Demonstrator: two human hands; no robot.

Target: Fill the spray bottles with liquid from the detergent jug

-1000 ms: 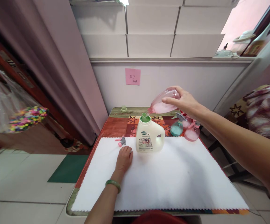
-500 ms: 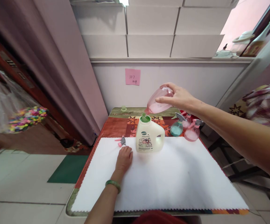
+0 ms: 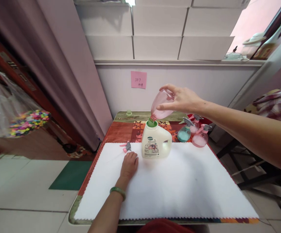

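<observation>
My right hand (image 3: 179, 98) is closed around a pink transparent bottle (image 3: 162, 104), tipped neck-down over a cream jug (image 3: 155, 142). Its neck meets the green spout (image 3: 151, 122) in the jug's mouth; I cannot make out any liquid stream. The jug stands upright with its handle to the right. Resting on the white mat (image 3: 164, 191), to the left of the jug, my left hand (image 3: 129, 165) holds nothing visible, its fingers loosely bent. Just beyond its fingertips lies a grey and pink spray head (image 3: 127, 147).
A teal spray bottle (image 3: 184, 133) and two pink ones, the nearer pink spray bottle (image 3: 200, 139) included, stand at the table's right. A small green cap (image 3: 129, 113) sits at the back left. Behind the table a pink note (image 3: 139, 80) is stuck to the wall.
My right hand has shifted slightly left and tipped the pink bottle more steeply, its neck now lower at the jug's spout. My left hand stays in place.
</observation>
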